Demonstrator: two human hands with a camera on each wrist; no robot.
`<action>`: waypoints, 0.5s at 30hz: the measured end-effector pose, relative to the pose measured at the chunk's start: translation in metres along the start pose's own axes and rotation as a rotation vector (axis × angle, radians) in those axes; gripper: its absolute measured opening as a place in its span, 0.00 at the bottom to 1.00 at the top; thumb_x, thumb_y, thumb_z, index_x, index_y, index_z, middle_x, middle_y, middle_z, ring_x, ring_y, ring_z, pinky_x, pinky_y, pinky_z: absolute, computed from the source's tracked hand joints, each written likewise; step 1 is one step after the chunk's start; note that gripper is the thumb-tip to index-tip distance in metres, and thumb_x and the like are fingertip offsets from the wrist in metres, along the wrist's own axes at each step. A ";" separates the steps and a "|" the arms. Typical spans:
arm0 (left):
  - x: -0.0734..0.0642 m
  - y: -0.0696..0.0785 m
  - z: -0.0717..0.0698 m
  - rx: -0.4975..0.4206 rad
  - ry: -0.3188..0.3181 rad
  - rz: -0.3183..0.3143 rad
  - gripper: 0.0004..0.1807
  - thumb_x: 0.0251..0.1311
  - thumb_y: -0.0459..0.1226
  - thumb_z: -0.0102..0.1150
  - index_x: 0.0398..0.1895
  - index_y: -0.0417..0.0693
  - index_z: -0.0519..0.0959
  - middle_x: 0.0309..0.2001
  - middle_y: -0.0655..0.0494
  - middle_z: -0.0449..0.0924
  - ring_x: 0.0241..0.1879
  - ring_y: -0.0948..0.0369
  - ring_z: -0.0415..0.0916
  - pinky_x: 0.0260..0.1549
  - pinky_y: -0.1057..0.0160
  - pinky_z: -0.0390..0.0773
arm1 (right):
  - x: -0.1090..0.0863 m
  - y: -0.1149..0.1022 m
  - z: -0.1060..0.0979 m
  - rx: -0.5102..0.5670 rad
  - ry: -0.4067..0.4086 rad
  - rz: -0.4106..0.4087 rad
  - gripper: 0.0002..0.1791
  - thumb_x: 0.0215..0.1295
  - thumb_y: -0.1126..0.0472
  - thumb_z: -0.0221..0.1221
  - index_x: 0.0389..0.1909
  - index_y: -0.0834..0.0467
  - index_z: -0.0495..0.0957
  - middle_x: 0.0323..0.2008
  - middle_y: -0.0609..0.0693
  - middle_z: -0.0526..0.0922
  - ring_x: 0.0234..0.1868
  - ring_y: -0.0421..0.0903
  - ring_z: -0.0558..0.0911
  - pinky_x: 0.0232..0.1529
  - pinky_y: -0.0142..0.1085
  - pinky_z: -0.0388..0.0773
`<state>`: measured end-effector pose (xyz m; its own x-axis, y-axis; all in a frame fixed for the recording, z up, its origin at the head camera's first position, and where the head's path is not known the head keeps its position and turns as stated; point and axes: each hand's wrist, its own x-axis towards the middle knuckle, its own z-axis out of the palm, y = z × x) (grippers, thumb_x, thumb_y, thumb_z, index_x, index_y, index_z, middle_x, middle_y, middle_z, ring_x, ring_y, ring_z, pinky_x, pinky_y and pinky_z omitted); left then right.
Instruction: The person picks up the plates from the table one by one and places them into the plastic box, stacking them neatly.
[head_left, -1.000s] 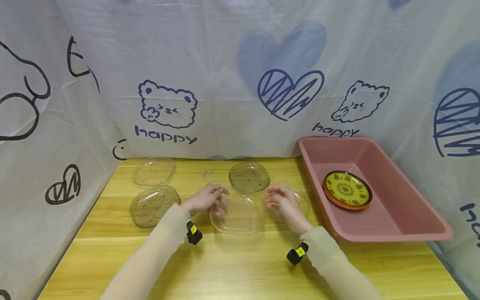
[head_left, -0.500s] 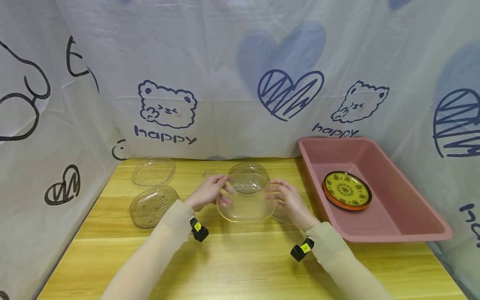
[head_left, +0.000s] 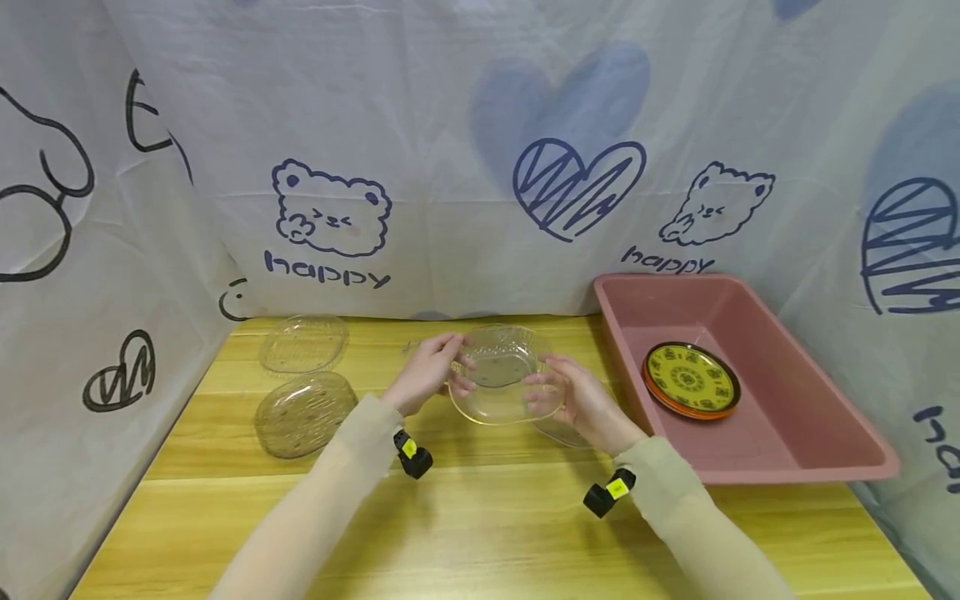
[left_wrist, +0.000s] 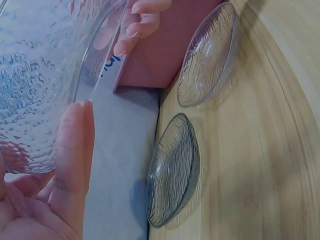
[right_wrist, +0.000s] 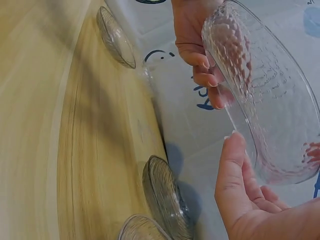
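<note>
Both hands hold one clear dish [head_left: 506, 407] with a pebbled surface, up off the table near its middle. My left hand [head_left: 426, 377] grips its left side, and my right hand [head_left: 588, 407] grips the right side. In the left wrist view the thumb lies along the rim of the clear dish [left_wrist: 30, 95]. From the right wrist the dish [right_wrist: 280, 110] appears tilted, with the thumb at its rim. Behind it on the table is a smoky grey dish [left_wrist: 172, 172], partly seen through the held one. Another clear dish [left_wrist: 207, 57] lies partly hidden under my right hand.
At the left of the wooden table [head_left: 480, 533] lie a clear dish [head_left: 303, 343] and, nearer, a grey dish [head_left: 303, 417]. A pink basin [head_left: 795, 433] stands at the right, holding stacked round plates [head_left: 690, 379]. Printed cloth [head_left: 450, 167] hangs behind.
The clear dish has risen off the table between both hands, moving up and slightly right while tilting. It now overlaps the grey dish behind. The other dishes and the basin stay put.
</note>
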<state>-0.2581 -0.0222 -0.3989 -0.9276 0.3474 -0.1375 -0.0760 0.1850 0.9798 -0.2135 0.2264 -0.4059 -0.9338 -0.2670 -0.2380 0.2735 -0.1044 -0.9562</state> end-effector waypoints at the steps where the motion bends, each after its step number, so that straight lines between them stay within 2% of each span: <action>1: 0.000 0.001 0.001 -0.005 0.006 0.000 0.25 0.82 0.47 0.32 0.69 0.43 0.69 0.54 0.34 0.77 0.29 0.60 0.85 0.29 0.63 0.87 | 0.000 0.000 -0.001 0.003 -0.007 0.002 0.33 0.81 0.50 0.40 0.77 0.63 0.48 0.50 0.51 0.81 0.42 0.41 0.86 0.48 0.36 0.85; 7: 0.003 0.002 0.008 0.003 0.029 -0.005 0.24 0.81 0.48 0.34 0.68 0.46 0.70 0.52 0.38 0.79 0.28 0.60 0.85 0.26 0.64 0.85 | 0.001 0.001 -0.005 0.063 -0.023 0.027 0.30 0.79 0.58 0.42 0.76 0.64 0.50 0.47 0.51 0.82 0.44 0.44 0.86 0.51 0.38 0.86; 11: 0.004 0.002 0.013 0.016 0.016 -0.014 0.25 0.81 0.48 0.34 0.69 0.47 0.70 0.52 0.39 0.80 0.28 0.61 0.85 0.26 0.64 0.83 | 0.002 0.002 -0.005 0.099 -0.017 0.044 0.27 0.78 0.63 0.42 0.73 0.67 0.51 0.43 0.51 0.83 0.41 0.45 0.86 0.49 0.37 0.87; 15: 0.006 0.000 0.017 0.018 0.004 -0.016 0.25 0.81 0.49 0.35 0.69 0.47 0.70 0.52 0.40 0.80 0.27 0.62 0.84 0.24 0.65 0.81 | 0.002 0.004 -0.006 0.081 0.009 0.066 0.28 0.76 0.67 0.43 0.73 0.68 0.51 0.42 0.50 0.85 0.39 0.43 0.87 0.48 0.35 0.87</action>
<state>-0.2570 -0.0042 -0.4020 -0.9279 0.3404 -0.1522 -0.0840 0.2068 0.9748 -0.2156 0.2314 -0.4112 -0.9150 -0.2676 -0.3019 0.3521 -0.1643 -0.9214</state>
